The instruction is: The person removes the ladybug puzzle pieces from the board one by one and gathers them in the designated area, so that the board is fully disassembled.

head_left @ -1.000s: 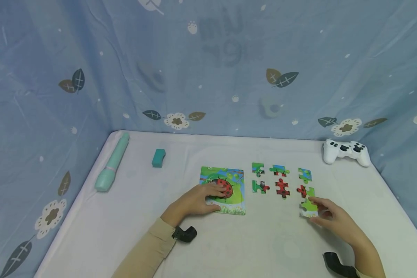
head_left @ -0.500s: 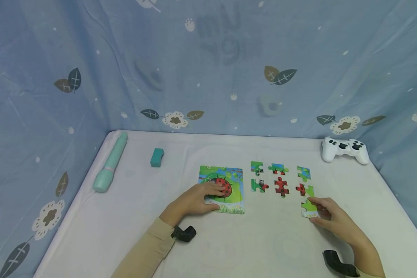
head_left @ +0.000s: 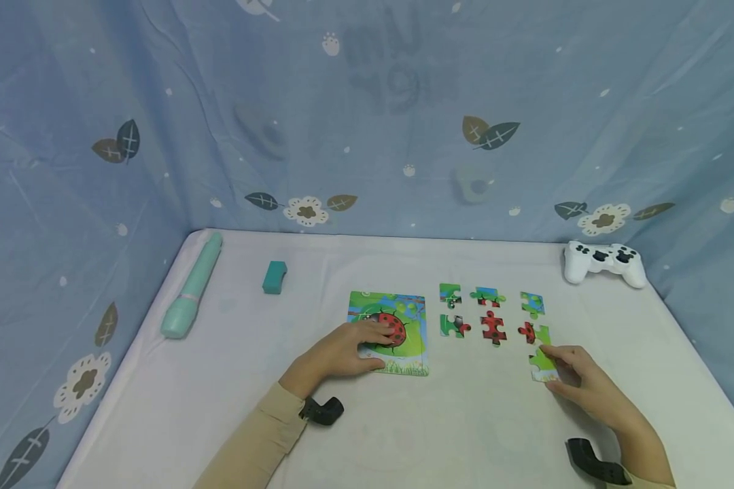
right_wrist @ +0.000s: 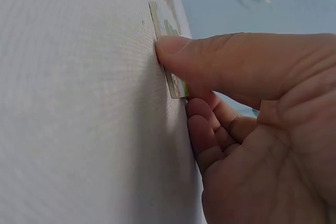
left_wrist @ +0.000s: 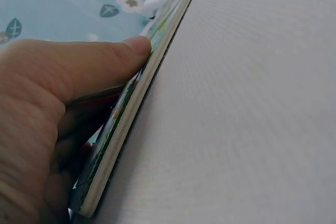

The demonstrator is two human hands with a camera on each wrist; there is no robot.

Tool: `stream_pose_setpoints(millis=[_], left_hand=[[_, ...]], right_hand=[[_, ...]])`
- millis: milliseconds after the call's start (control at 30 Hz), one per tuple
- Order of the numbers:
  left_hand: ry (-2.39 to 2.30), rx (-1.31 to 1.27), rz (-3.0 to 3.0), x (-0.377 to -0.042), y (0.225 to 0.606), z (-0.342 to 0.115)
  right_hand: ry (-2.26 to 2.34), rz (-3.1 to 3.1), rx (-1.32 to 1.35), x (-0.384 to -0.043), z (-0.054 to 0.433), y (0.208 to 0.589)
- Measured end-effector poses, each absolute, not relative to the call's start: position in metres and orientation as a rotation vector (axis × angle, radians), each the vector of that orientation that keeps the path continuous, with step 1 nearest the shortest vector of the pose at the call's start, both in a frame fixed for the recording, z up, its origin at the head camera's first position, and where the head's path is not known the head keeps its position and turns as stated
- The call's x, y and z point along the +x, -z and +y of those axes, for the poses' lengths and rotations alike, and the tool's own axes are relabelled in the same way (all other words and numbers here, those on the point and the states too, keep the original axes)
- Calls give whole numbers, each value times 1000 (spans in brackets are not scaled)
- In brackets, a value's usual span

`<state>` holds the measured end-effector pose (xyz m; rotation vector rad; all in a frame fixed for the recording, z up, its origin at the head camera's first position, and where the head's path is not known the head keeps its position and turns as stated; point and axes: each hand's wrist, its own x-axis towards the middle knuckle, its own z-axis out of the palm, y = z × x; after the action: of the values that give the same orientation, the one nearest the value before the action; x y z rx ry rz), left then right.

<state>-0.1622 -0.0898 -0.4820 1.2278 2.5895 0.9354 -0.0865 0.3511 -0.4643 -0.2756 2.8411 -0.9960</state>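
My left hand [head_left: 351, 350] rests on a square ladybug puzzle board [head_left: 412, 350], its fingers spread relaxed over the picture. The left wrist view has the thumb [left_wrist: 113, 64] lying on the board near its thick edge [left_wrist: 123, 129]. Over to the right, my right hand [head_left: 587, 387] pinches a green puzzle piece [head_left: 544, 363] with thumb and index finger. This piece [right_wrist: 179, 85] lies at or close to the cloth in the right wrist view, partly covered by the thumb. Just above it is a red and green piece [head_left: 528, 332].
Several loose puzzle pieces lie in rows between the hands, among them a red middle piece [head_left: 493, 327]. A white game controller [head_left: 605, 263] sits at the back right. At the left are a teal block [head_left: 274, 277] and a long mint-green object [head_left: 192, 285].
The green piece has shifted slightly right relative to the other pieces, with my right hand still pinching it. My left hand stays on the board. The head view has drifted a little.
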Motion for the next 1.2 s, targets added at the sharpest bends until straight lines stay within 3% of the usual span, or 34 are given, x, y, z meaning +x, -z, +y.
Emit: stream_pose_setpoints(millis=[533, 1200], left_hand=[[-967, 1173, 2575, -163, 484, -90], [-927, 1080, 2626, -169, 484, -103]], right_hand=[[1359, 2796, -480, -84, 328, 456], [1149, 2601, -817, -128, 190, 454]])
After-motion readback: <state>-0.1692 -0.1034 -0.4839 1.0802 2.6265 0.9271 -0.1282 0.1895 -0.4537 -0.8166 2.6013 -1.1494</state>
